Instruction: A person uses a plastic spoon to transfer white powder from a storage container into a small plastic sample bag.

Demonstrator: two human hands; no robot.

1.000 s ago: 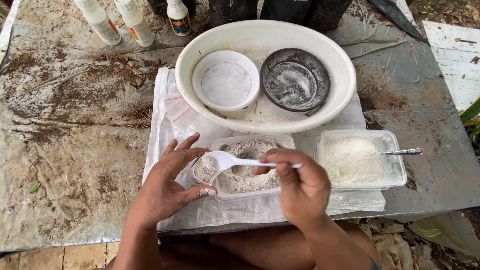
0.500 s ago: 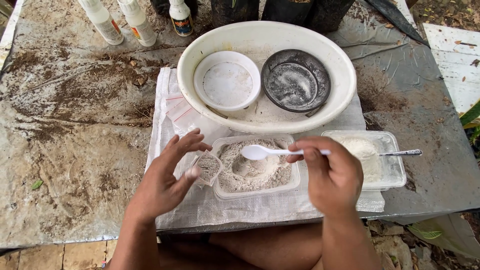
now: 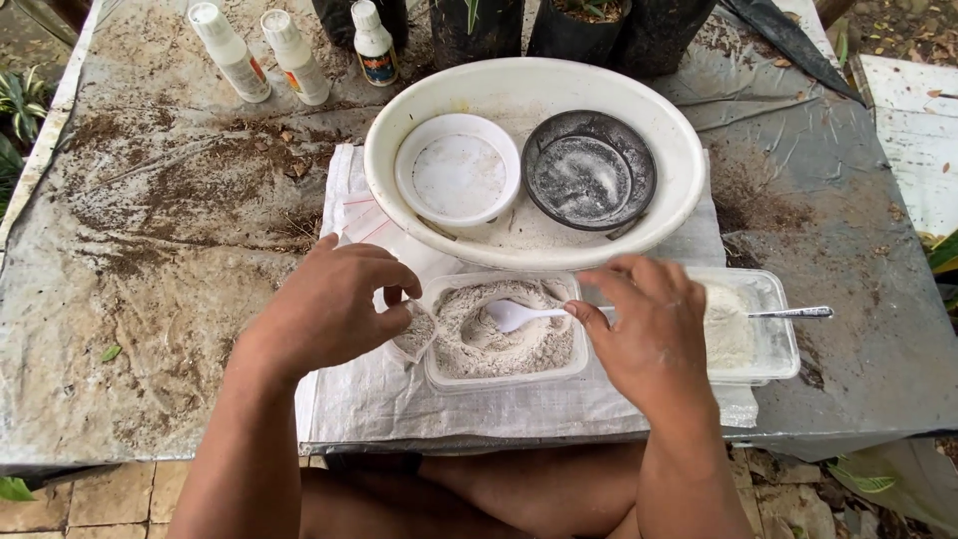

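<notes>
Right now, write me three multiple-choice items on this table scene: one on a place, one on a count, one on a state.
1. Where does the black dish sit?
A. Inside the big white basin
B. On the bare table
C. In the clear tub

2. How many white bottles stand at the table's far edge?
A. One
B. Three
C. Five

3. What is the right hand doing?
A. Lying flat and empty
B. Holding a bottle
C. Holding a white plastic spoon in the tub of grey powder

Answers: 1 A, it lies beside the small white bowl within the basin's rim. 2 B, three capped bottles show in a row. 3 C, the fingers pinch the spoon's handle, its bowl on the powder.
</notes>
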